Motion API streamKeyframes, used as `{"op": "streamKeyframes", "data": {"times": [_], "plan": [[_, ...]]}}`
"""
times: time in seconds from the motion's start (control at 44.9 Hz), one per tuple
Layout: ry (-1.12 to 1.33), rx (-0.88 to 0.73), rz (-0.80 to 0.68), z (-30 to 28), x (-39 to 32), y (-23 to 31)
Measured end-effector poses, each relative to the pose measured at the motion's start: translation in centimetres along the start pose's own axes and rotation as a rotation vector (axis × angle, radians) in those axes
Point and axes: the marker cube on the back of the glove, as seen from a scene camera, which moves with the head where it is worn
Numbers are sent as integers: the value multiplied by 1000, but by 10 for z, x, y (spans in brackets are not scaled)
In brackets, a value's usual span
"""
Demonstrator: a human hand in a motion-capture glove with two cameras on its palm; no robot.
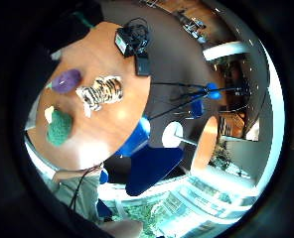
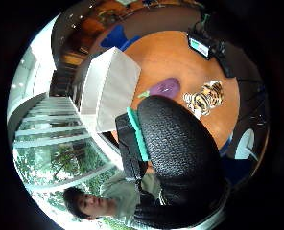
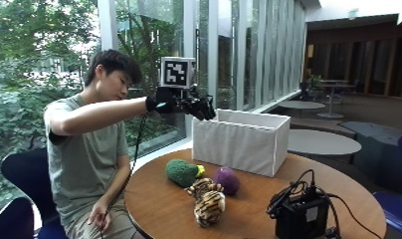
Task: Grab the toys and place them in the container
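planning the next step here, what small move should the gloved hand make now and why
Probably lower the right hand toward the broccoli toy, the nearest toy. The hand hangs raised beside the white container and seems to hold nothing, while the broccoli, purple toy and tiger lie on the table.

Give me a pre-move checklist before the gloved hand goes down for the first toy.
1. Right hand free of any toy: ok; it is raised near the white container and nothing shows in it.
2. Toys in the open on the table: ok; green broccoli toy, purple toy and tiger plush lie uncovered.
3. Toys apart enough to take singly: not ok; the three sit bunched together.
4. Container upright: ok.
5. Container's inside free: cannot tell; no view looks in.
6. Black device and its cables away from the toys: ok; they sit apart, near the table edge.
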Motion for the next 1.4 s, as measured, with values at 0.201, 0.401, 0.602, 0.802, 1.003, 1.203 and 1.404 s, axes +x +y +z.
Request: {"op": "streamKeyframes", "data": {"times": [0.201,0.401,0.602,0.802,1.003,1.203,1.404], "plan": [[70,-40,-90,20,4,-18],[-7,-87,15,56,10,-44],[95,-200,149,130,31,-74],[130,-446,127,220,46,-89],[94,-333,6,247,42,-95],[-14,-4,-2,256,43,-105],[-1,20,30,241,44,-103]]}}
